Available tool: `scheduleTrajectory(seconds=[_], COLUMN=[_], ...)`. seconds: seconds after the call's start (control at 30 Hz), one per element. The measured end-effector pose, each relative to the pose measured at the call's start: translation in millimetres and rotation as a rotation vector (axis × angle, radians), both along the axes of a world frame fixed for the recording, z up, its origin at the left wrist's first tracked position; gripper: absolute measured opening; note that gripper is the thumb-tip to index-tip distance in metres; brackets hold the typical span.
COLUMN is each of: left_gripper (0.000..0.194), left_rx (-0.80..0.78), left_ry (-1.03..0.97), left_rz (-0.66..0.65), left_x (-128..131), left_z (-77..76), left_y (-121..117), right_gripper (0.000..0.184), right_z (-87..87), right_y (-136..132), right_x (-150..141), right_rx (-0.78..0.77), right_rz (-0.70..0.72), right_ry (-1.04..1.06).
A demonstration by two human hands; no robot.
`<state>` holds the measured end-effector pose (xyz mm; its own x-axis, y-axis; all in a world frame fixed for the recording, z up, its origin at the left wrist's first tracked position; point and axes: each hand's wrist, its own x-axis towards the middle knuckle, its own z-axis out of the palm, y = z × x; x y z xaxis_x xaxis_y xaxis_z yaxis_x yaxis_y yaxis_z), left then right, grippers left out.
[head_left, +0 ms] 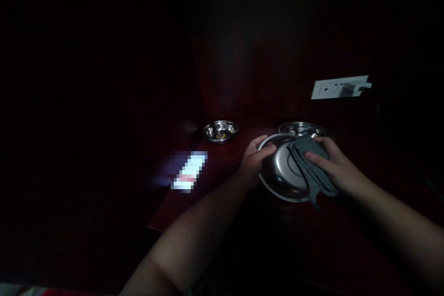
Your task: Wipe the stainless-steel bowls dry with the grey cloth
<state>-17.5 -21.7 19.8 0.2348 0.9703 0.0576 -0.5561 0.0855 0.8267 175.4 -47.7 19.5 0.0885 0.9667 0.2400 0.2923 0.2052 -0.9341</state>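
I have left arm (197,222) slanted up and rightward | left hand (253,162) gripping, left thumb (268,151) pointing right | right arm (391,217) slanted in from lower right | right hand (336,164) clasped, right thumb (317,159) pointing left

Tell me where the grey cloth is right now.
In the head view, the grey cloth is right of centre, in the right hand and against the metal bowl that the left hand holds by its edge.

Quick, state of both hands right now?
Left hand: closed on the rim of the metal bowl.
Right hand: closed on the gray cloth, against the bowl.
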Motion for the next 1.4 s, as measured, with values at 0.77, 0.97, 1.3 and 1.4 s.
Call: scheduleTrajectory(seconds=[0.77,0.97,1.3,1.4], left_gripper=[0.062,0.051,0.053,0.050], left_rx=[0.215,0.221,0.251,0.257], left_ry=[0.208,0.292,0.308,0.319], left_rz=[-0.053,-0.073,-0.168,-0.181], left_x=[0,-6,-11,-12], left_z=[-5.4,-8.8,-6.7,-6.0], left_y=[-6,-3,-3,-4], right_gripper=[0.042,0.043,0.044,0.043], right_z=[-6.3,-1.9,4.9,6.8], right_y=[11,5,-2,-2], right_x=[-2,-5,-4,-2], right_rx=[0.028,0.025,0.030,0.047], right_rz=[-0.094,-0.058,0.078,0.127], right_ry=[0.024,0.003,-0.063,-0.081])
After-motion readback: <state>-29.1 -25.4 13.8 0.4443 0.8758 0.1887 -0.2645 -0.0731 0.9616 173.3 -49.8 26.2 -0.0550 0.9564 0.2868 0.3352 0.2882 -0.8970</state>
